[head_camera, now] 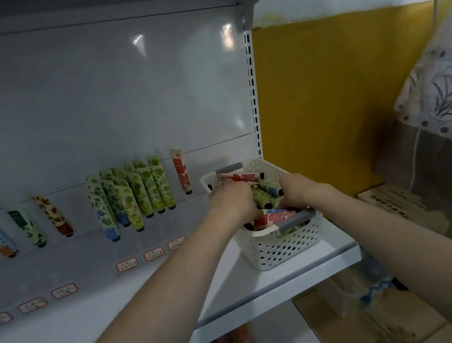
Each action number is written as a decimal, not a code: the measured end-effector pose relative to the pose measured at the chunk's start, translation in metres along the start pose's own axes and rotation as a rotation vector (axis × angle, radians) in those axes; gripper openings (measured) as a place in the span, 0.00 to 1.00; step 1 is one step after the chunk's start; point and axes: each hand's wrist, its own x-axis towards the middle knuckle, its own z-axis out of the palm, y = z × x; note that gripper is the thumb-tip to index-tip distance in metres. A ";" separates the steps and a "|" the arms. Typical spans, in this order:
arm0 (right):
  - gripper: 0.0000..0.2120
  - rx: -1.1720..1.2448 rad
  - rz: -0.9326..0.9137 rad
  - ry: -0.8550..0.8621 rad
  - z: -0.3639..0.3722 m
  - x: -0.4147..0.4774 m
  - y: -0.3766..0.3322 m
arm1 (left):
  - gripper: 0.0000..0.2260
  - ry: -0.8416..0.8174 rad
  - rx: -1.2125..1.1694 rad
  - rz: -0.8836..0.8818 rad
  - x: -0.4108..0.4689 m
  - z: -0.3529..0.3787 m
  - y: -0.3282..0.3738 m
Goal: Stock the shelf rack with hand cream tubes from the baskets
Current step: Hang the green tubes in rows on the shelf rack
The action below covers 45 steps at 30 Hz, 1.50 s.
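Your white shelf point(267, 281) runs in from the left and ends on the right, with a pale panel behind it. At the right end, a white perforated basket point(279, 249) with grey handles sits on the board. Just left of the basket, a single red-and-white tube point(181, 171) stands cap-down and leans on the panel. Next to it is a tight cluster of green tubes point(138, 192). Further left, several mixed-pattern tubes point(27, 227) lean apart from one another. Red-bordered labels point(126, 265) lie flat on the board in front of the tubes.
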 end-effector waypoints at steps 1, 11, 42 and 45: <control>0.08 0.012 0.007 0.016 0.000 0.000 0.000 | 0.24 0.024 0.111 -0.021 0.001 0.000 0.000; 0.07 0.311 0.032 0.058 -0.004 0.005 0.001 | 0.09 -0.117 0.143 -0.009 0.006 -0.009 0.000; 0.18 0.523 -0.072 0.448 -0.027 -0.002 0.024 | 0.05 -0.105 -0.010 -0.042 0.035 -0.004 0.006; 0.17 0.533 -0.070 0.451 -0.025 -0.002 0.023 | 0.08 -0.114 -0.199 0.001 0.030 -0.012 0.000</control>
